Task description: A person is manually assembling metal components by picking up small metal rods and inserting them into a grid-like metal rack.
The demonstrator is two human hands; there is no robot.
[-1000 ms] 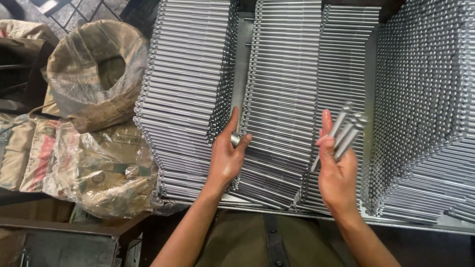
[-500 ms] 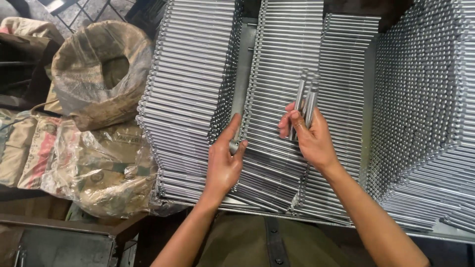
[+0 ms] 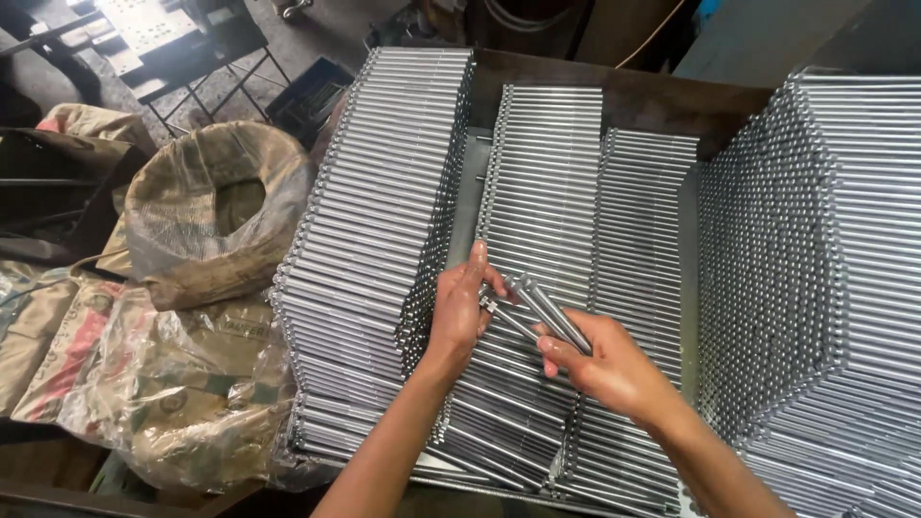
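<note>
My right hand grips a small bundle of short grey metal rods, their ends pointing up and to the left over the middle stack of rods. My left hand rests with fingers spread on the left edge of that stack, its fingertips touching the ends of the held rods. A taller stack of the same rods lies just to the left of my left hand.
More rod stacks stand to the right, a low one and a tall one. Plastic-wrapped sacks and a coiled bundle in plastic lie at the left. A dark metal frame stands at the far left.
My right hand has carried the bundle of rods leftward and lower, from beside the right stack to my left hand. The left hand has stayed on the middle stack's edge.
</note>
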